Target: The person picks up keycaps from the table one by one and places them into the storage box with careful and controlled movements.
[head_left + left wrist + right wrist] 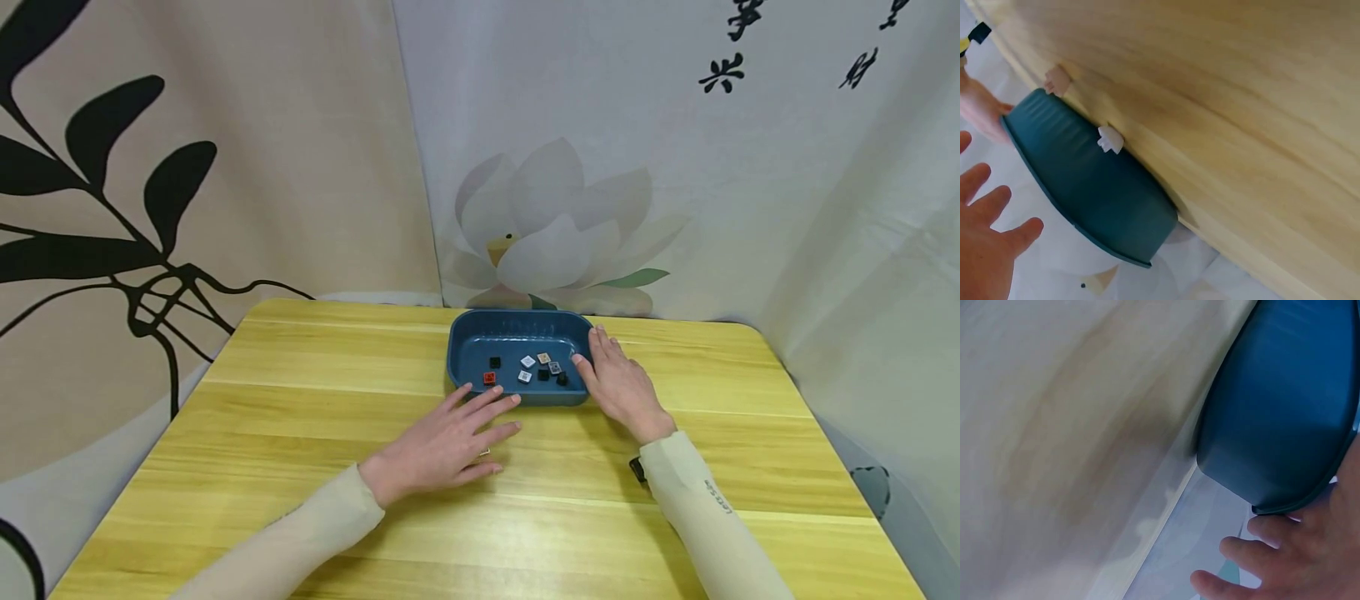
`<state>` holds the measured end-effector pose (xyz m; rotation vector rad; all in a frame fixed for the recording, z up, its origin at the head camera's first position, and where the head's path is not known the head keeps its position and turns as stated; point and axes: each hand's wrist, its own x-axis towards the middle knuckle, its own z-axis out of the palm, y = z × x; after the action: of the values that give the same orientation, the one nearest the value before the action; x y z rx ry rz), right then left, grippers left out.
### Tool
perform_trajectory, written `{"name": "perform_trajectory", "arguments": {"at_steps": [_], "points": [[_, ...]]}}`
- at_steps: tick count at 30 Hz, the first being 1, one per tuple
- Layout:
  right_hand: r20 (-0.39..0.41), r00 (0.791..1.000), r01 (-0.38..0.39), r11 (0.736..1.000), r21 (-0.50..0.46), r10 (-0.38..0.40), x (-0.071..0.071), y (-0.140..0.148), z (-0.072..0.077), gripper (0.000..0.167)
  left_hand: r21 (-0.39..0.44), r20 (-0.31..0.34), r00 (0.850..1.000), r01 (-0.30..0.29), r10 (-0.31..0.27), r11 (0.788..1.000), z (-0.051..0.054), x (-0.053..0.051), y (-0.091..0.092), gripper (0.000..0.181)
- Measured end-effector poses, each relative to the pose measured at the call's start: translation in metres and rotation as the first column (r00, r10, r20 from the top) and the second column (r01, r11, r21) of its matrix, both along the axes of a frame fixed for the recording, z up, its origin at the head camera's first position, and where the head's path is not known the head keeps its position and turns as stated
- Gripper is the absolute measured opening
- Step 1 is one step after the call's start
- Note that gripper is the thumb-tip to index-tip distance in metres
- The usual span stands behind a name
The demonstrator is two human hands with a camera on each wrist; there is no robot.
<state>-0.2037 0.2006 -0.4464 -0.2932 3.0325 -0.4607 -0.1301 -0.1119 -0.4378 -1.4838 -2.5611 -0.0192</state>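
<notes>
A dark blue rectangular tray [521, 398] stands at the table's far edge in the head view, holding several small cube-like pieces: a red one [490, 378], a white one [528, 362] and black ones among them. At its right end is my right hand [622, 385], with straight, spread fingers along the outside of the rim and the thumb over the inside. My left hand [457, 433] hovers by the near left side, palm down, fingers spread, holding nothing. In the left wrist view, a white piece [1110, 139] and a brownish piece [1057, 81] appear beside the tray wall; their kind is unclear.
The wooden table [315, 375] runs back to a printed curtain [337, 167] close behind the tray. Something small and black [637, 469] sits at the right sleeve's cuff [660, 454].
</notes>
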Motion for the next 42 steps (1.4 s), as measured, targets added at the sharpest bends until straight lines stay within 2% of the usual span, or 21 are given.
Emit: {"name": "perform_trajectory", "arguments": {"at_steps": [7, 12, 18, 30, 42], "points": [[0.000, 1.000, 0.004, 1.000, 0.004, -0.004, 0.000, 0.000, -0.001, 0.079, -0.078, -0.014, 0.998, 0.052, -0.053, 0.996, -0.007, 0.006, 0.000, 0.059], [-0.001, 1.000, 0.005, 1.000, -0.002, -0.005, 0.000, 0.001, -0.001, 0.078, -0.082, -0.014, 0.998, 0.067, -0.068, 0.994, -0.010, 0.008, 0.000, 0.056], [-0.002, 1.000, 0.006, 1.000, 0.001, -0.006, 0.000, 0.001, -0.001, 0.077, -0.093, 0.030, 0.999, 0.039, -0.036, 0.995, -0.012, 0.009, 0.000, 0.055], [-0.005, 1.000, 0.001, 1.000, 0.002, -0.001, -0.001, 0.001, -0.001, 0.077, -0.161, 0.077, 0.997, -0.010, 0.023, 0.987, -0.015, 0.009, 0.000, 0.055], [-0.015, 1.000, 0.003, 1.000, -0.005, -0.003, -0.002, 0.001, -0.003, 0.077, -0.170, 0.026, 0.999, -0.040, 0.045, 0.985, -0.021, 0.008, -0.001, 0.030]]}}
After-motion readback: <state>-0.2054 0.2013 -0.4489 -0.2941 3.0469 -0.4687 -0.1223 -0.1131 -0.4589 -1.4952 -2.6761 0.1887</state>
